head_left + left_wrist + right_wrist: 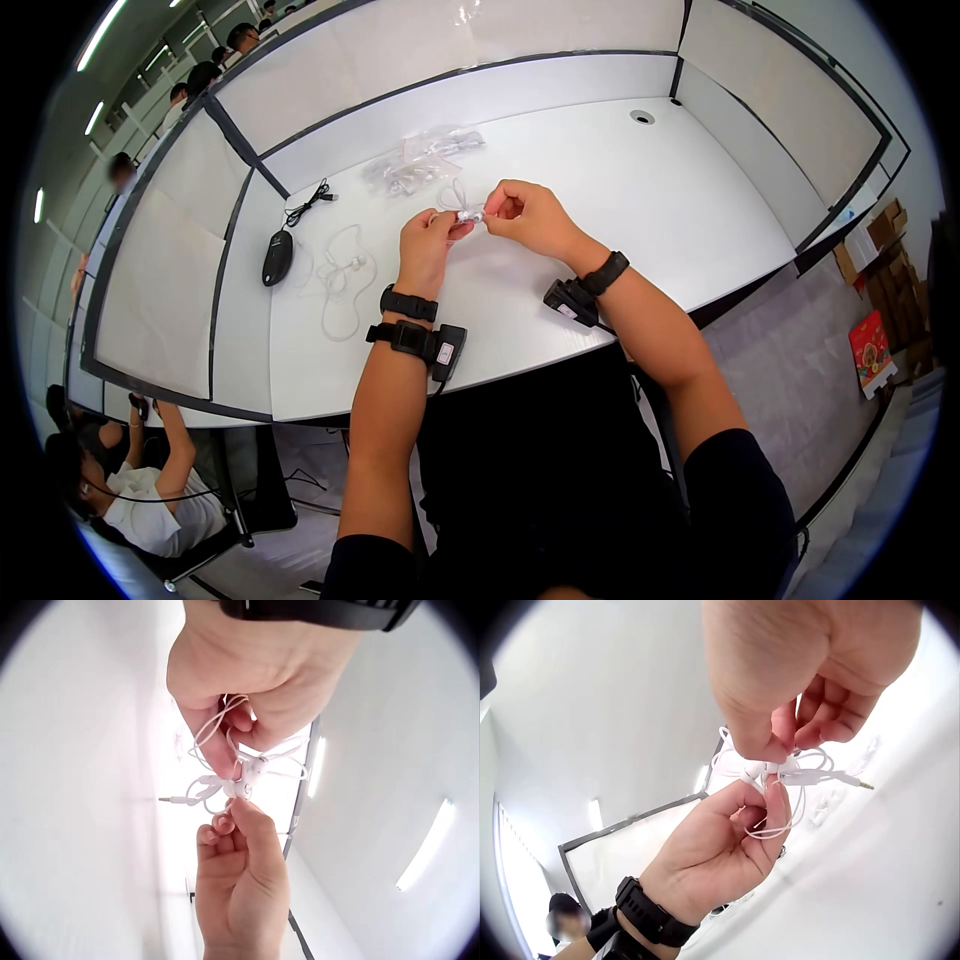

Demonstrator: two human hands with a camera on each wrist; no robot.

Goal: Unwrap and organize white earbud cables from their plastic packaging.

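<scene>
A bundle of white wired earphones (468,214) is held between both hands above the white table (640,215). My left hand (425,250) pinches the looped cable, seen close up in the left wrist view, where the earphones (251,769) show two earbuds and a metal plug sticking out to the side. My right hand (537,220) pinches the bundle at an earbud with thumb and index finger; the right wrist view shows the earphones (802,777) between the fingertips of both hands.
A second white earphone cable (347,285) lies loosely on the table at the left, beside a black mouse (277,257) with its cord. Clear plastic bags (425,160) lie behind the hands. Low partitions (450,100) border the table. A person (165,500) sits at lower left.
</scene>
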